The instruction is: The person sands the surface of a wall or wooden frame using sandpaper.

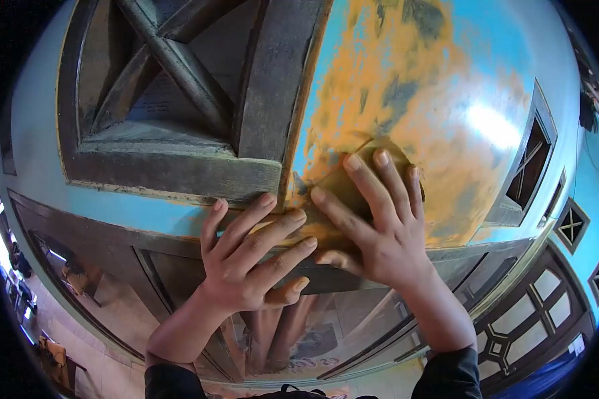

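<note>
My right hand (383, 226) presses a brown sheet of sandpaper (343, 187) flat against the wall with its fingers spread. Part of the sheet is hidden beneath the fingers, and its upper edge shows above the fingertips. The wall patch (359, 86) around it is mottled orange and grey over light blue paint. My left hand (249, 266) lies lower and to the left, fingers apart. Its fingertips rest at the bottom corner of a dark wooden window frame (180, 173) and the blue strip below it. I see nothing held in this hand.
Beneath both hands runs a dark wooden frame (93, 239) with glass panes that reflect light. A smaller crossed-bar window (532, 163) sits to the right, beyond it a wooden door (532, 319). Furniture stands on the tiled floor (106, 362) at lower left.
</note>
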{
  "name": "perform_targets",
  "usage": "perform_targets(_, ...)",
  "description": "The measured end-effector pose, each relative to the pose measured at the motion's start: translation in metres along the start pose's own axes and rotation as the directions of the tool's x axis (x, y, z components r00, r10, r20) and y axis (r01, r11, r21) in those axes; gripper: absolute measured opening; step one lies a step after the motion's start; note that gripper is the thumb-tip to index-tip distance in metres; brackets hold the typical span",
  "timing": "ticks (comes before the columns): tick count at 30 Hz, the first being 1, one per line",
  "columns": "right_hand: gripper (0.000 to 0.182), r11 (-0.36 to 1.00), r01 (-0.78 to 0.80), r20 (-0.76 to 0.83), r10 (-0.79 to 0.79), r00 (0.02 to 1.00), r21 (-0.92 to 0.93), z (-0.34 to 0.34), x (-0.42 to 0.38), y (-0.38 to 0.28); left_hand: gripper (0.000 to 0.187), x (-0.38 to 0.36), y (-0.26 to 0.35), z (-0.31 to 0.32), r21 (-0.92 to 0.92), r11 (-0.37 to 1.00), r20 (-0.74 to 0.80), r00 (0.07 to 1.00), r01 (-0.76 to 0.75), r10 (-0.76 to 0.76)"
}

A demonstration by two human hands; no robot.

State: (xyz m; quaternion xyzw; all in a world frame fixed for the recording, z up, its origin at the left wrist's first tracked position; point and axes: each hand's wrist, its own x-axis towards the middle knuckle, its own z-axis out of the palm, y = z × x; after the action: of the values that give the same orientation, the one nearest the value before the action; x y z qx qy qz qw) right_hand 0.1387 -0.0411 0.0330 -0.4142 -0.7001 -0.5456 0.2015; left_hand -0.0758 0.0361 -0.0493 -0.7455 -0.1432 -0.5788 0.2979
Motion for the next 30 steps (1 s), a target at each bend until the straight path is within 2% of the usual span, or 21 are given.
perform_targets(1, 0.062, 0.999, 0.048, 0.017, -0.048, 0.999, -0.007, 0.001, -0.001, 0.003, 0.043, 0.000, -0.001, 0.000, -0.004, 1.000, -0.002, 1.000, -0.011, 0.011)
perform_targets(4, 0.067, 0.999, 0.027, -0.061, -0.029, 0.998, -0.032, -0.010, 0.029, 0.039, 0.045, -0.002, -0.002, 0.001, -0.018, 1.000, 0.009, 1.000, -0.025, 0.026)
perform_targets(7, 0.065, 0.999, 0.001, -0.063, -0.003, 0.998, -0.036, -0.015, 0.037, 0.025, 0.045, -0.006, -0.005, 0.001, -0.028, 0.999, 0.017, 0.999, -0.047, 0.047)
perform_targets(8, 0.065, 0.995, 0.096, -0.009, -0.096, 0.995, 0.032, -0.012, 0.031, 0.021, 0.045, -0.008, -0.007, 0.000, -0.018, 0.997, 0.029, 0.997, -0.070, 0.071)
perform_targets(11, 0.068, 0.985, 0.169, 0.098, -0.170, 0.981, 0.023, -0.019, 0.033, 0.022, 0.044, -0.014, -0.011, -0.005, 0.023, 0.992, 0.083, 0.989, -0.125, 0.123)
perform_targets(13, 0.067, 0.988, 0.140, -0.085, -0.146, 0.986, -0.072, -0.010, 0.044, 0.049, 0.044, -0.016, -0.012, -0.008, 0.049, 0.987, 0.146, 0.979, -0.150, 0.142)
perform_targets(15, 0.066, 0.995, 0.066, -0.090, -0.072, 0.993, -0.070, -0.011, 0.046, 0.035, 0.043, -0.020, -0.015, -0.012, 0.091, 0.980, 0.177, 0.971, -0.179, 0.161)
perform_targets(16, 0.066, 0.994, 0.099, -0.017, -0.100, 0.995, -0.034, -0.011, 0.042, 0.025, 0.043, -0.022, -0.018, -0.014, 0.117, 0.974, 0.189, 0.967, -0.194, 0.170)
perform_targets(18, 0.067, 0.989, 0.147, 0.102, -0.149, 0.983, 0.027, -0.007, 0.025, 0.004, 0.042, -0.028, -0.022, -0.019, 0.130, 0.983, 0.177, 0.979, -0.125, 0.101)
perform_targets(21, 0.068, 0.989, 0.147, -0.009, -0.147, 0.989, -0.014, -0.009, 0.039, 0.029, 0.042, -0.037, -0.026, -0.026, 0.147, 0.988, 0.169, 0.985, -0.046, 0.021)
perform_targets(22, 0.071, 0.992, 0.108, -0.089, -0.114, 0.990, -0.060, -0.006, 0.045, 0.036, 0.041, -0.040, -0.025, -0.026, 0.143, 0.989, 0.155, 0.988, -0.022, 0.000)
perform_targets(25, 0.072, 0.998, 0.055, -0.026, -0.056, 0.998, -0.034, -0.009, 0.039, 0.012, 0.038, -0.047, -0.024, -0.023, 0.164, 0.986, 0.108, 0.993, 0.034, -0.052)
perform_targets(26, 0.071, 0.996, 0.084, 0.045, -0.084, 0.995, 0.006, -0.010, 0.035, 0.001, 0.037, -0.049, -0.023, -0.021, 0.172, 0.984, 0.093, 0.993, 0.050, -0.066)
perform_targets(29, 0.072, 0.986, 0.165, 0.088, -0.165, 0.982, -0.001, -0.004, 0.025, 0.001, 0.036, -0.057, -0.024, -0.013, 0.211, 0.976, 0.055, 0.996, 0.056, -0.069)
perform_targets(30, 0.073, 0.994, 0.104, 0.065, -0.102, 0.993, -0.025, -0.010, 0.034, 0.009, 0.037, -0.057, -0.024, -0.012, 0.206, 0.977, 0.047, 0.996, 0.062, -0.073)
